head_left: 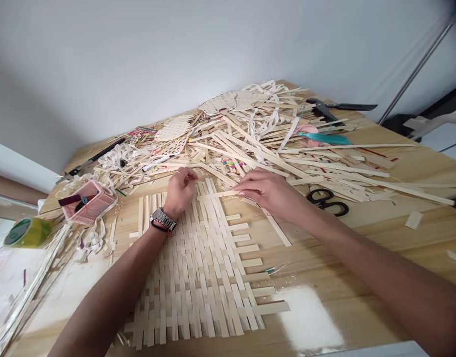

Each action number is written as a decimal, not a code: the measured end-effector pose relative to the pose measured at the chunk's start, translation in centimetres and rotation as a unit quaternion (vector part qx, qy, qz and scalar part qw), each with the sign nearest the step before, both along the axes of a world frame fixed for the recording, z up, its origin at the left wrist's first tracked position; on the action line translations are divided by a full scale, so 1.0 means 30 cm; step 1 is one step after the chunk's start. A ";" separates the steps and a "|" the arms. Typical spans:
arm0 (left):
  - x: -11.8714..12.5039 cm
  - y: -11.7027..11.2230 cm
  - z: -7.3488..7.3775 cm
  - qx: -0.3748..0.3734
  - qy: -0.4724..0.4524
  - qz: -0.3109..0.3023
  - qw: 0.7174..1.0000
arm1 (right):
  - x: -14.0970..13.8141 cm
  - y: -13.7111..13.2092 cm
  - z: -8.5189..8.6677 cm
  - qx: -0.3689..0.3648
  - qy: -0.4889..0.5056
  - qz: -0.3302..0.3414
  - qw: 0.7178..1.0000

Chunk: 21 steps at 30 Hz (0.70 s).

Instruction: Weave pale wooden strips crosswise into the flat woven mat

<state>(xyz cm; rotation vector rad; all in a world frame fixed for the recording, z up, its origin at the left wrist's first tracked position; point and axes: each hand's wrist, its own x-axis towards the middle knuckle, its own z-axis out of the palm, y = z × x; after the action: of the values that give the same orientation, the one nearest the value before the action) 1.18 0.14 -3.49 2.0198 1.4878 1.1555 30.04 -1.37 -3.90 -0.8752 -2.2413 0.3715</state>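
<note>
A woven mat of pale flat strips [198, 277] lies on the table before me, its crosswise ends sticking out at the right. At its far edge, my right hand [265, 191] pinches the right end of a pale wooden strip [223, 194], which runs crosswise over the lengthwise strips. My left hand [181, 191], with a metal watch [164, 219] on the wrist, rests over the mat's far left part. Its fingers are curled closed, and what they hold is hidden. Black-handled scissors [327, 202] lie to the right of my right hand.
A heap of loose strips [250, 144] covers the table's back, with a knife [352, 106] at its far right. On the left stand a pink basket [90, 203] and a yellow tape roll [29, 232]. A wall [198, 49] rises behind.
</note>
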 end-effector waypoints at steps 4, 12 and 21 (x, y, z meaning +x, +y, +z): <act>-0.002 -0.001 -0.001 0.018 0.000 -0.009 1.000 | 0.001 -0.002 0.002 0.000 -0.008 -0.004 1.000; -0.009 0.000 -0.005 0.065 0.006 -0.074 0.995 | 0.007 0.001 0.007 -0.030 -0.017 -0.019 0.999; -0.011 0.002 -0.004 0.074 -0.025 -0.051 0.996 | 0.007 -0.002 0.016 -0.061 -0.030 -0.036 0.997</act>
<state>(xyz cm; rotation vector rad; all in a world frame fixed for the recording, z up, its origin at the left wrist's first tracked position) 0.86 0.20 -3.60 2.1191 1.2936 1.2975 30.26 -1.43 -3.43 -1.0400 -2.2546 0.4584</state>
